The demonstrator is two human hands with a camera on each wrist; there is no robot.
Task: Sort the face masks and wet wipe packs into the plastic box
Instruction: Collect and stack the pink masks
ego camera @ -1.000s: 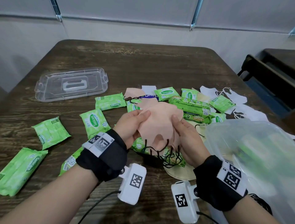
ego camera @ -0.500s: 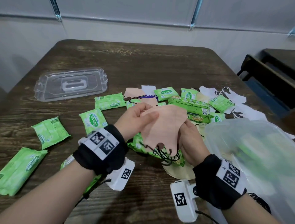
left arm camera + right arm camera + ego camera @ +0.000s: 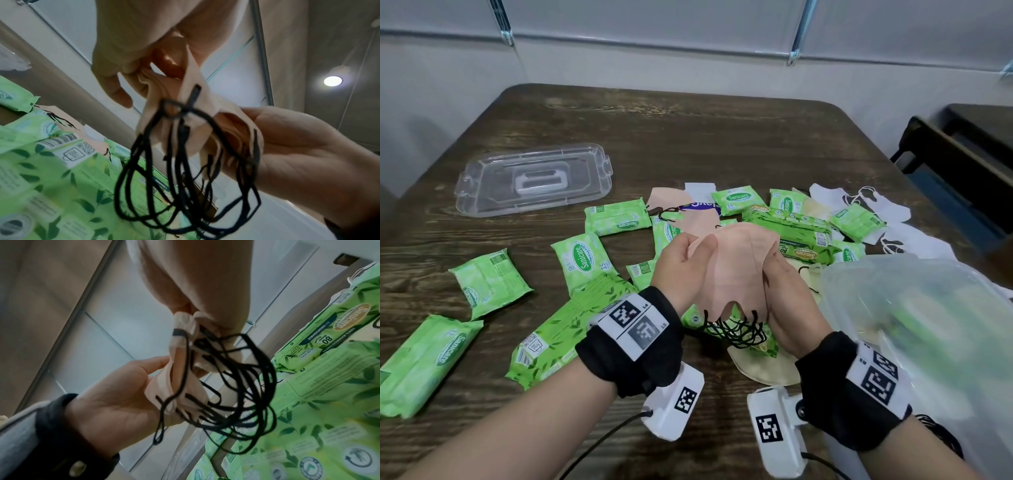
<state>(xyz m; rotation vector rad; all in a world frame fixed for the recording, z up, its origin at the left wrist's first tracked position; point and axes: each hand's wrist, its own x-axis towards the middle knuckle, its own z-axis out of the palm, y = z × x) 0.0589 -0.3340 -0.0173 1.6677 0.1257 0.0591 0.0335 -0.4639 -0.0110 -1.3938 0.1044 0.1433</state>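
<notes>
I hold a stack of peach face masks (image 3: 736, 263) upright over the middle of the table, black ear loops (image 3: 736, 329) dangling below. My left hand (image 3: 698, 245) pinches the stack's left edge, thumb in front. My right hand (image 3: 774, 270) grips its right edge. In the left wrist view the masks (image 3: 191, 100) sit between the left hand (image 3: 131, 65) and the right hand (image 3: 277, 138). Green wet wipe packs (image 3: 582, 257) lie scattered on the table. The clear plastic box (image 3: 835, 274) stands at the right with green packs blurred inside.
The clear lid (image 3: 534, 178) lies at the back left. Large wipe packs (image 3: 791, 229) (image 3: 565, 329) lie behind and beneath my hands. White masks (image 3: 887, 212) are at the back right, a beige mask (image 3: 760, 366) lies under my hands. A dark chair (image 3: 962, 161) stands beyond the right edge.
My left wrist has turned and risen, and its thumb now lies on the front of the masks. The stack stands more upright between both hands.
</notes>
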